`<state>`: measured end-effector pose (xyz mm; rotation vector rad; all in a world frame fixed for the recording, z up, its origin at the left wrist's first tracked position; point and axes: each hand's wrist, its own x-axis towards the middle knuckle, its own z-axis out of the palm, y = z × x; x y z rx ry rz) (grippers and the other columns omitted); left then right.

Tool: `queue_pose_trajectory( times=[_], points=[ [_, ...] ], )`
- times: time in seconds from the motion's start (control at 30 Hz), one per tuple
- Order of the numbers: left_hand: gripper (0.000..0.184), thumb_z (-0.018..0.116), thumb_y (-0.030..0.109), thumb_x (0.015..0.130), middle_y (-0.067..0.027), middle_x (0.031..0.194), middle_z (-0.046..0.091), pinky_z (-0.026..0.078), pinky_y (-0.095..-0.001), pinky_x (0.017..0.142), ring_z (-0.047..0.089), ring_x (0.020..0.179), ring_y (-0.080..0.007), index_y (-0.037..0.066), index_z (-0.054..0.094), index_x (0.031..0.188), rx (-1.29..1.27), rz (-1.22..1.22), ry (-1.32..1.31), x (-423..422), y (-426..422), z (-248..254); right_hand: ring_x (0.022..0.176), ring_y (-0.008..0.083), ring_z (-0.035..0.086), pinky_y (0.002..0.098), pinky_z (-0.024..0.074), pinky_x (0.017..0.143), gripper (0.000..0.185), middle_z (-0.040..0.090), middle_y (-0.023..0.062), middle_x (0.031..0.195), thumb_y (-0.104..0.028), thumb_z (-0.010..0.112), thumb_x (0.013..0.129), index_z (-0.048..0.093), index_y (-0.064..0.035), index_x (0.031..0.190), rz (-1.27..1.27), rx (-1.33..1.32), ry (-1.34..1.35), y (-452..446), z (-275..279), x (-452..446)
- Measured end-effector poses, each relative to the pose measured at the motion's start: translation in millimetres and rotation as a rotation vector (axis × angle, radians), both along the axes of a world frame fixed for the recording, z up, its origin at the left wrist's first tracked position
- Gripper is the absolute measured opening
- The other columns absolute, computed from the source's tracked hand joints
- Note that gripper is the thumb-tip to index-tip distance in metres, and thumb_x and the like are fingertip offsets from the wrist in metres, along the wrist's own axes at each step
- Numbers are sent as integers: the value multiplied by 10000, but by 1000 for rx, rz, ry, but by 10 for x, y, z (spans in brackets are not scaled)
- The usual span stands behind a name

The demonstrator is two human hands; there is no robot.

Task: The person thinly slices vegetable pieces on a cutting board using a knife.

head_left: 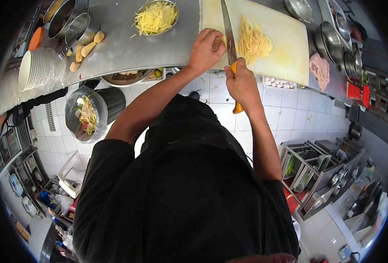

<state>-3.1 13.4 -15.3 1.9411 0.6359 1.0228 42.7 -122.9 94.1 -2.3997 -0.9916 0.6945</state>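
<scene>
My right hand [242, 83] is wrapped round the orange handle of a long kitchen knife [229, 33], whose blade points away from me over the white cutting board [286, 39]. Just left of the blade, my left hand [208, 50] has its fingers curled on a small yellowish piece of vegetable [223, 42], mostly hidden by the fingers. To the right of the knife lies a pile of thin pale-yellow strips [253, 41]. A metal bowl [177, 21] heaped with similar yellow strips [156, 18] stands left of the board.
Peeled root pieces [88, 48] lie near metal pots [82, 28] and stacked white bowls [38, 68] at left. A lined waste bin [73, 127] stands below the counter. A pinkish cloth [319, 70] and metal bowls [329, 41] are at right. White eggs [279, 82] sit under the counter edge.
</scene>
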Motion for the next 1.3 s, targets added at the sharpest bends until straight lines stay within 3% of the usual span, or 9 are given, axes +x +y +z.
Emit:
queue_pose_trajectory(
  times=[0.17, 0.37, 0.47, 0.57, 1.3],
  points=[
    [222, 682, 98, 796, -102, 974, 630, 535, -365, 733, 621, 793, -254, 26, 653, 1004, 31, -5, 3, 7, 15, -46, 853, 548, 619, 586, 482, 782, 271, 632, 369, 828, -160, 573, 948, 436, 57, 1036, 40, 15, -31, 74, -164, 49],
    [237, 716, 91, 803, -102, 985, 634, 542, -336, 724, 630, 784, -227, 15, 645, 1016, 33, -12, -19, 7, 28, -56, 866, 549, 621, 576, 486, 790, 283, 633, 374, 846, -176, 563, 953, 450, 66, 1047, -38, 0, 147, 136, -277, 160],
    [230, 688, 111, 799, -107, 1000, 634, 533, -368, 766, 627, 872, -269, 29, 659, 1012, -52, -19, 14, -22, 3, 1, 859, 550, 620, 572, 488, 780, 285, 632, 372, 837, -180, 568, 954, 455, 61, 1055, -58, 25, 38, 116, -121, 121],
    [238, 711, 86, 801, -103, 988, 634, 544, -333, 731, 632, 784, -226, 17, 646, 1020, 67, 6, -18, -1, 26, -74, 847, 550, 619, 570, 489, 764, 285, 630, 369, 822, -182, 572, 955, 456, 54, 1066, -60, 39, 24, 85, -57, 147],
    [244, 707, 74, 801, -97, 978, 626, 542, -329, 733, 627, 786, -220, 15, 647, 1030, 12, -15, 13, -13, 18, -17, 825, 560, 607, 592, 472, 756, 280, 623, 356, 790, -177, 588, 956, 433, 40, 1040, -11, 44, 20, 11, 2, 21]
  ],
)
